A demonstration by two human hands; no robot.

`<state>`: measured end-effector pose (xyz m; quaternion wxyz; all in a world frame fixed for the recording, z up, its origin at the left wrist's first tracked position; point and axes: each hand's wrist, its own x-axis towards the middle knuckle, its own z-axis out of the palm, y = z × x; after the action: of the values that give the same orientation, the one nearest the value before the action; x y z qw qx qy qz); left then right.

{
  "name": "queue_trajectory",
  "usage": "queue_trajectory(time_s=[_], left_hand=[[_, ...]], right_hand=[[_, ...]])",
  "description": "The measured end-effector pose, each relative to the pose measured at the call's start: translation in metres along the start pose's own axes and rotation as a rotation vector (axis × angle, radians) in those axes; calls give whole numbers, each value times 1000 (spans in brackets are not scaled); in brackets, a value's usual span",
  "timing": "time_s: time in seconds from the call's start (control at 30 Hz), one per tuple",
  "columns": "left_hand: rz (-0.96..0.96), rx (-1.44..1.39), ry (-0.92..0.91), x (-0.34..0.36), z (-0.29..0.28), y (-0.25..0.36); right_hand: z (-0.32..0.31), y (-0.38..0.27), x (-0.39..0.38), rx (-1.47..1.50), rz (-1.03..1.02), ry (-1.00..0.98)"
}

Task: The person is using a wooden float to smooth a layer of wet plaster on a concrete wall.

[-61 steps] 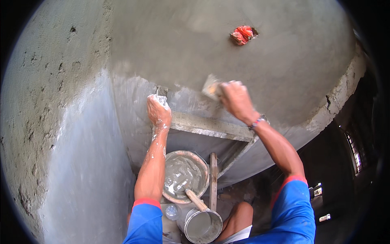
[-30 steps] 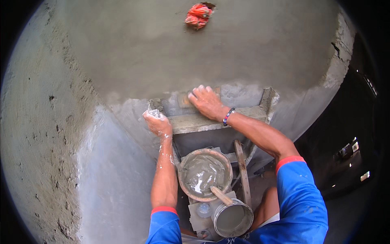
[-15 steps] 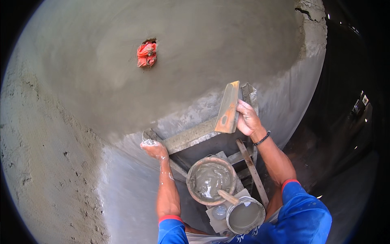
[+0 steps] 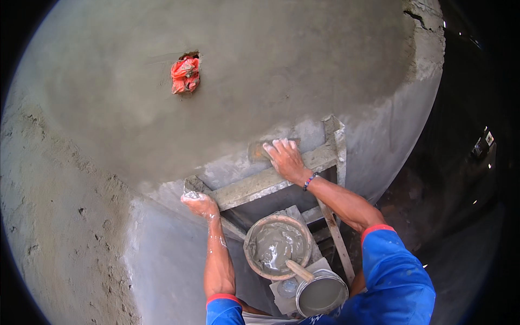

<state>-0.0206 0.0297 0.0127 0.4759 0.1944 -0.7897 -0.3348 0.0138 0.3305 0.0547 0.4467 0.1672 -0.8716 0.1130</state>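
Observation:
Near the top end of the wooden ladder (image 4: 271, 187), my left hand (image 4: 201, 205) is closed, thumb side up. A wet, shiny lump of grey cement paste (image 4: 190, 194) shows in it, and grey smears run down the wrist. My right hand (image 4: 286, 158) is on a rectangular plastering trowel (image 4: 258, 151), holding it flat to the wall just above the ladder's top rung. The trowel's handle is hidden under the fingers, which are smeared with grey. The wall (image 4: 227, 103) is coated in damp grey plaster above and is paler and smoother below.
Below the hands, a round basin (image 4: 250, 254) of grey paste holds a wooden-handled tool (image 4: 299, 270). Beside it stands a bucket (image 4: 325, 295) of grey mix. Red plastic (image 4: 185, 75) fills a hole in the wall. Rough plaster (image 4: 59, 216) lies left; a cracked edge (image 4: 425, 27) at upper right.
The trowel has gone from raised and tilted in my right hand to flat against the wall, further left. My left hand stays by the ladder's end; the view has shifted slightly.

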Motion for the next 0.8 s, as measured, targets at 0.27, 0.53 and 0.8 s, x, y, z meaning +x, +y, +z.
queue_trajectory(time_s=[0.27, 0.53, 0.8], left_hand=[[42, 7, 44, 3, -3, -13], [-11, 29, 13, 4, 1, -2], [12, 21, -6, 4, -9, -4]], right_hand=[[-122, 27, 66, 124, 180, 364], [-38, -7, 82, 59, 330, 355], [-64, -38, 55, 375, 260, 257]])
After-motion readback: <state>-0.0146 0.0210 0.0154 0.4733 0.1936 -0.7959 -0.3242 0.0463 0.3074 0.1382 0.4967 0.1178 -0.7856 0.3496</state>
